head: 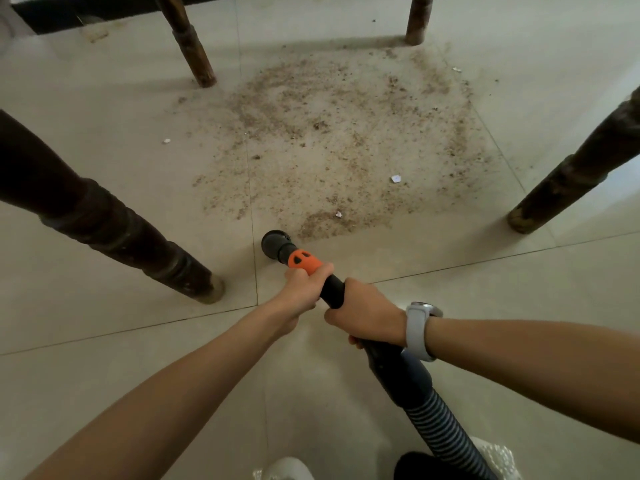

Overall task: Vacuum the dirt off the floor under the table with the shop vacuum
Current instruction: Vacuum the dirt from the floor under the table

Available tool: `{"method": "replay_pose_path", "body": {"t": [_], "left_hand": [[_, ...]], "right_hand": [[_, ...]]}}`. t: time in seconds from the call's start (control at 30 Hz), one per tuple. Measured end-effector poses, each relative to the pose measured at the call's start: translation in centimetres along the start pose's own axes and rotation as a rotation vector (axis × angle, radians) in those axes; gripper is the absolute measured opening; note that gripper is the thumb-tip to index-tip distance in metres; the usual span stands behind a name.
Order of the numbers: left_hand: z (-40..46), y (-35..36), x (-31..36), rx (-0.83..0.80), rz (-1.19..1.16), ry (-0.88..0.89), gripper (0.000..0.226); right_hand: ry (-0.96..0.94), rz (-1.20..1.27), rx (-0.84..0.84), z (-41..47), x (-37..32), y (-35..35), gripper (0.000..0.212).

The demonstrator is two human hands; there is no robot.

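A wide patch of brown dirt (332, 140) with a few white scraps covers the pale tiled floor (104, 358) between the table legs. The black vacuum nozzle (275, 242) hovers at or near the floor, just short of the patch's near edge. Behind the nozzle is an orange collar (304, 261). My left hand (304, 289) grips the wand right behind that collar. My right hand (367, 317), with a white watch at the wrist, grips the wand a little further back. The ribbed hose (440, 424) trails down to the lower right.
Four dark wooden table legs ring the dirt: near left (138, 244), near right (568, 181), far left (190, 43), far right (417, 22). A dark skirting strip (114, 12) runs along the far wall. A white shoe (287, 469) shows at the bottom edge.
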State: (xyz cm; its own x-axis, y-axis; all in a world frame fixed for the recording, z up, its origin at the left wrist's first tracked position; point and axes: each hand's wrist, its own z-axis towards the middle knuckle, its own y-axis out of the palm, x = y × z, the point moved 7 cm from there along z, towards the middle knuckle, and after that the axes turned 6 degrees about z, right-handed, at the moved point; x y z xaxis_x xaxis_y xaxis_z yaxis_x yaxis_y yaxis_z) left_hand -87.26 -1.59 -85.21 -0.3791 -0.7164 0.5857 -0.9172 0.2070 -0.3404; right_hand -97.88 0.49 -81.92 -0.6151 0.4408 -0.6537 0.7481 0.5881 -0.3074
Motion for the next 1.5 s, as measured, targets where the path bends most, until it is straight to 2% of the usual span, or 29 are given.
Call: {"method": "replay_pose_path", "body": {"t": [0.1, 0.2, 0.4, 0.57, 0.7, 0.83, 0.97, 1.2, 1.33, 1.5], "left_hand": [[0.1, 0.7, 0.5, -0.001, -0.033, 0.021, 0.031], [0.5, 1.7, 0.6, -0.012, -0.031, 0.015, 0.060], [1.0, 4.9, 2.0, -0.051, -0.058, 0.023, 0.068], [0.9, 8.8, 3.3, -0.081, -0.180, 0.002, 0.059], [0.7, 11.4, 3.8, -0.097, -0.161, 0.012, 0.053], [0.6, 12.7, 3.1, -0.151, -0.087, 0.032, 0.058], [1.1, 11.1, 2.7, -0.143, -0.091, 0.048, 0.056], [3.4, 4.5, 2.3, 0.012, -0.219, -0.008, 0.043], [4.0, 3.0, 3.3, 0.045, -0.214, -0.041, 0.032], [2.8, 6.2, 6.2, -0.063, -0.181, -0.024, 0.027]], "right_hand": [[-0.005, 0.015, 0.040, -0.3, 0.4, -0.7, 0.017], [-0.011, 0.014, 0.075, -0.8, 1.1, -1.4, 0.018], [0.013, 0.033, 0.159, -1.8, 3.2, -3.9, 0.024], [0.062, 0.039, 0.240, -3.5, 6.1, -5.9, 0.027], [0.113, 0.065, 0.282, -4.9, 8.8, -6.8, 0.028], [0.107, 0.110, 0.280, -5.5, 10.1, -6.9, 0.027], [0.090, 0.105, 0.229, -4.8, 8.9, -6.2, 0.023], [0.002, 0.026, 0.090, -0.8, 3.1, -4.5, 0.024], [-0.030, -0.029, 0.110, 0.4, 1.8, -4.8, 0.023], [0.022, -0.038, 0.203, -1.0, 3.2, -7.7, 0.026]]}}
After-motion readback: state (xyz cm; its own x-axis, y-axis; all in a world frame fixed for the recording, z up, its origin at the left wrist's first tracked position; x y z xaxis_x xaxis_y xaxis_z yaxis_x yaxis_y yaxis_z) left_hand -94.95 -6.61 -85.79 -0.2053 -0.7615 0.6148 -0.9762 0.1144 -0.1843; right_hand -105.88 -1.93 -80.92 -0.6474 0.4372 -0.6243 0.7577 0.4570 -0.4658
